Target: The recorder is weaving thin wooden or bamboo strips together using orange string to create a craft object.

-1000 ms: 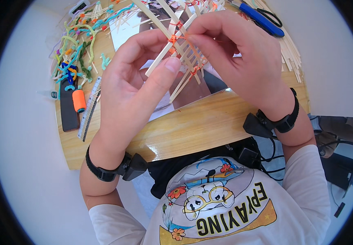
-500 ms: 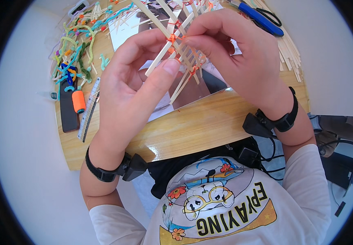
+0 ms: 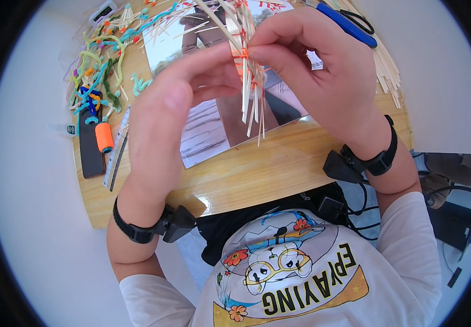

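A lattice of thin wooden sticks [image 3: 245, 103], bound at its crossings with orange thread [image 3: 243, 53], is held up above the table, turned nearly edge-on to me. My right hand [image 3: 322, 68] pinches thumb and forefinger together at one of the orange bindings, on the lattice's right side. On the other side, my left hand [image 3: 164, 114] has its fingers stretched toward the sticks and its thumb lifted away. Those fingertips reach behind the lattice, so whether they touch it is hidden. Beneath lies a glossy printed sheet [image 3: 205, 133].
An orange thread spool [image 3: 104, 137], a dark phone [image 3: 91, 150] and a ruler [image 3: 118, 147] lie at the left. Colourful pipe cleaners [image 3: 110, 65] are heaped behind them. Blue-handled pliers [image 3: 347, 26], black scissors [image 3: 360, 20] and loose sticks [image 3: 388, 71] lie at the far right.
The lattice has turned from a slanted broad face to nearly upright and edge-on. My left thumb has come off the sticks and the left fingers have straightened. My right hand keeps its pinch.
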`<act>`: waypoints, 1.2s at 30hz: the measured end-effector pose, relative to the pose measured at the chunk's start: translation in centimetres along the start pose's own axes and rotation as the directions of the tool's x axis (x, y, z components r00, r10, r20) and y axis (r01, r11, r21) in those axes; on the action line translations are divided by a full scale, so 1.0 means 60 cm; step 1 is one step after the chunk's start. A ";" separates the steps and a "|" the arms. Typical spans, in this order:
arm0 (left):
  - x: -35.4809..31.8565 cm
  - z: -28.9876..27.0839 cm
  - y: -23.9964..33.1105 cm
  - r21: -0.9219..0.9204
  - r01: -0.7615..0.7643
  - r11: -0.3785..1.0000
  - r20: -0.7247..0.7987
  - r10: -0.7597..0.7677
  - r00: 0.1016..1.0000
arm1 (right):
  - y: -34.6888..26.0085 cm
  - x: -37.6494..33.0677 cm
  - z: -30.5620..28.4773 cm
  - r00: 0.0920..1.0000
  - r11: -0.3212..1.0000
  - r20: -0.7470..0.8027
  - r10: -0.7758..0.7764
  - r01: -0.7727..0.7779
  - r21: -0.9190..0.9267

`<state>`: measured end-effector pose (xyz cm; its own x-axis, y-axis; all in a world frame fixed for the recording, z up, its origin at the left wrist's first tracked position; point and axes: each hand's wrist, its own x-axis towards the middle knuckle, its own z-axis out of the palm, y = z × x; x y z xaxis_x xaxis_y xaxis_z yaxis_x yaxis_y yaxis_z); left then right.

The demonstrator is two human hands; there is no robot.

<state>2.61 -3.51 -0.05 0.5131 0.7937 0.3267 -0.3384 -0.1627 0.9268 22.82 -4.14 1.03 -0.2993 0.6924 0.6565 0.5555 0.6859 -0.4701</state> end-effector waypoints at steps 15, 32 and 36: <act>-0.009 0.001 -0.013 0.209 -0.017 0.978 -0.157 0.051 0.986 | -0.003 -0.005 0.004 0.990 0.991 0.043 -0.133 0.134 -0.022; 0.005 0.005 -0.016 0.072 0.023 0.997 -0.115 -0.014 0.993 | -0.015 -0.006 0.011 1.000 0.975 0.017 0.022 -0.025 0.219; 0.007 0.004 -0.017 0.136 0.030 0.990 -0.076 -0.019 0.997 | -0.011 0.002 0.003 0.998 0.965 0.057 -0.014 -0.002 0.262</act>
<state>3.37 -3.17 -0.79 0.4583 0.8389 0.2937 -0.2123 -0.2176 0.9527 22.30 -4.49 1.31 -0.3509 0.6946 0.6280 0.3333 0.7194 -0.6094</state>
